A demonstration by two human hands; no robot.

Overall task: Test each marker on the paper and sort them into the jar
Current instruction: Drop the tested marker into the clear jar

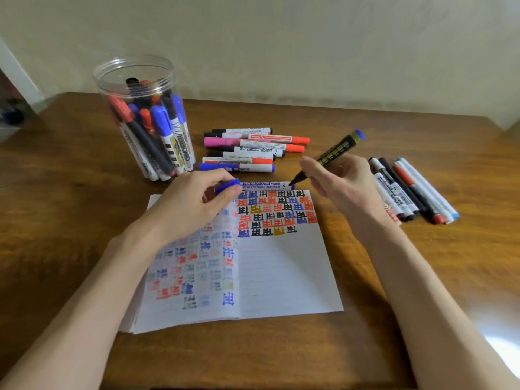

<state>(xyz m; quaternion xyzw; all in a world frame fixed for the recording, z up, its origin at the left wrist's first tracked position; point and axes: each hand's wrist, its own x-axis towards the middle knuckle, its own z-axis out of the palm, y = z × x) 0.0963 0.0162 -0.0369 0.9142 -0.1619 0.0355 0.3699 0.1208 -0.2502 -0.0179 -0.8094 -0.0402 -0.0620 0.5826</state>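
Left hand [194, 204] is pinching a blue cap [228, 186], right hand [340, 178] gripping the uncapped marker [334, 152], tip hanging by the paper [284, 266] top edge. Testing looks underway; the next move is calling for a stroke on a bare line.

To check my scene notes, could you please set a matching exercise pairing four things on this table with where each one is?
Things:
1 jar
2 pink marker
3 black marker
4 blue whiteboard marker

Places:
A in the right hand, tip down
B lying in the row behind the notebook
C held at its blue end by the left hand
D standing back left on the table

Pairs: 1-D, 2-B, 3-A, 4-C
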